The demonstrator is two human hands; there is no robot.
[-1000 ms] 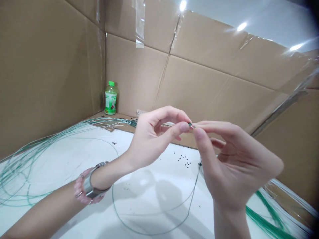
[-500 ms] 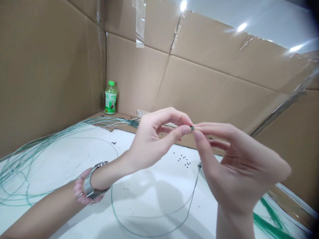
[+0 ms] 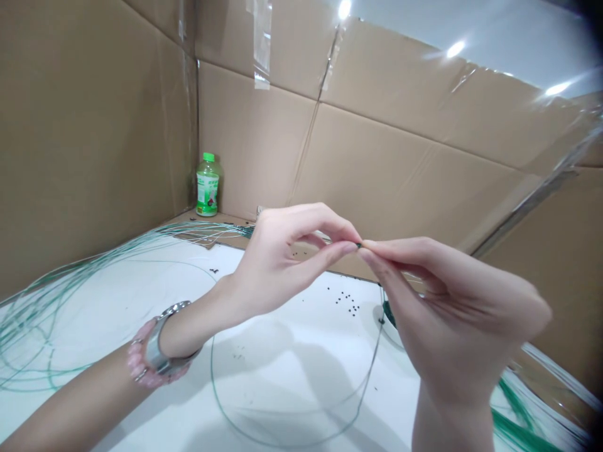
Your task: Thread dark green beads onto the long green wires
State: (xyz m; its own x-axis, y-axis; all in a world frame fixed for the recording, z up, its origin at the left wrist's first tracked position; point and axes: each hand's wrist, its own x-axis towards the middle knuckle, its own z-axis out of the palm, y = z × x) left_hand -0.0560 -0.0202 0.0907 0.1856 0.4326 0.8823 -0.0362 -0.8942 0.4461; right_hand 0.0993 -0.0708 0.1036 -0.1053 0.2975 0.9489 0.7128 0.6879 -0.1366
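Observation:
Up in front of me, my left hand (image 3: 282, 267) and my right hand (image 3: 452, 307) meet at their fingertips. Thumb and forefinger of each pinch a tiny dark green bead (image 3: 358, 245) from either side, so most of it is hidden. A thin green wire (image 3: 366, 375) drops below my right hand and curves in a wide loop over the white table. I cannot tell whether this wire runs through the bead. Several small black beads (image 3: 347, 303) lie on the table beneath my hands. A pink beaded bracelet (image 3: 136, 361) and a silver watch (image 3: 157, 345) circle my left wrist.
Loose green wires (image 3: 47, 326) spread over the left of the white table (image 3: 282, 389), and a darker green bundle (image 3: 518, 427) lies at lower right. Cardboard walls (image 3: 400, 169) surround the table, with a green-capped bottle (image 3: 208, 187) in the far corner.
My right hand has turned, its fingers lying flatter around the bead. My left forearm has shifted slightly left. The bead stays pinched between both hands.

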